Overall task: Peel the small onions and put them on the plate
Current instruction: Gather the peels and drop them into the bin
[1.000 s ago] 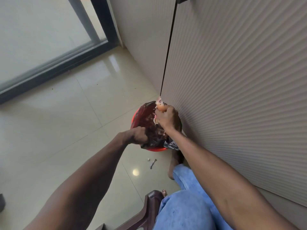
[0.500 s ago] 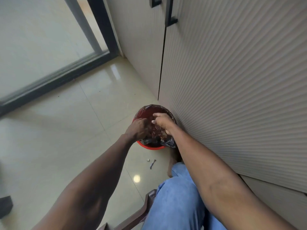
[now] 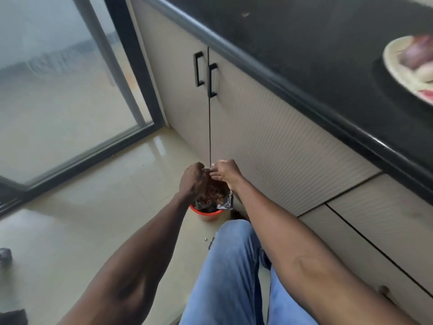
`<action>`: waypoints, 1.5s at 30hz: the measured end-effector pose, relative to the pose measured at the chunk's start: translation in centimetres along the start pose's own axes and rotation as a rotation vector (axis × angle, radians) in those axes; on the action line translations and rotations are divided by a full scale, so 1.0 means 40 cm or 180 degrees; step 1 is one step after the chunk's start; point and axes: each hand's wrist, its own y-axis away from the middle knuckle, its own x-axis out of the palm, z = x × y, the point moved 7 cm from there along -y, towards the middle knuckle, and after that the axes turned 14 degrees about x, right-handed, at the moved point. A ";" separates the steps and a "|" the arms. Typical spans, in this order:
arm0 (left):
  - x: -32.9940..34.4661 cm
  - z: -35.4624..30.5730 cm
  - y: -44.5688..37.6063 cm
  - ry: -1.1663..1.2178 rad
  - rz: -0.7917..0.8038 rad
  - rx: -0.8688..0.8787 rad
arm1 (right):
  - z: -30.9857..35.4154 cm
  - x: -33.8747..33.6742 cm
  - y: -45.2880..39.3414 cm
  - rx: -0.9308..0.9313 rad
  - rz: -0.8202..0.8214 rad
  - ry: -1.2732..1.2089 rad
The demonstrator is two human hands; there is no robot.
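My left hand (image 3: 192, 181) is curled over a red bin (image 3: 206, 213) lined with a black bag (image 3: 226, 202) that holds brown onion skins (image 3: 214, 192). Its fingers seem to grip a raised edge of the bag. My right hand (image 3: 226, 173) hovers just right of it, thumb and forefinger pinching a small pale onion (image 3: 213, 164) that is mostly hidden. The plate (image 3: 393, 66) sits on the dark counter at the upper right, blurred, with purple and pale onions on it.
Ribbed cabinet doors with black handles (image 3: 212, 79) stand right behind the bin. A dark counter edge (image 3: 304, 99) runs overhead. A glass sliding door (image 3: 58, 90) is to the left. My blue-jeaned leg (image 3: 234, 277) lies below. Small scraps (image 3: 206, 239) lie on the tiled floor.
The view has tilted up, showing the counter and plate. My right hand has lifted out of the bin, and both hands now sit close together above it.
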 end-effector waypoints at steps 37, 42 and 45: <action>0.306 -1.371 0.377 -0.0248 0.0745 0.3043 | -0.123 -1.230 1.039 -0.0939 -0.3778 0.1213; 0.341 -1.318 0.299 -0.1007 0.1171 0.2364 | -0.151 -1.306 0.992 0.0284 -0.3709 0.1597; 0.376 -1.367 0.297 -0.0976 0.1431 0.2642 | -0.088 -1.260 0.962 -0.0276 -0.3404 0.1821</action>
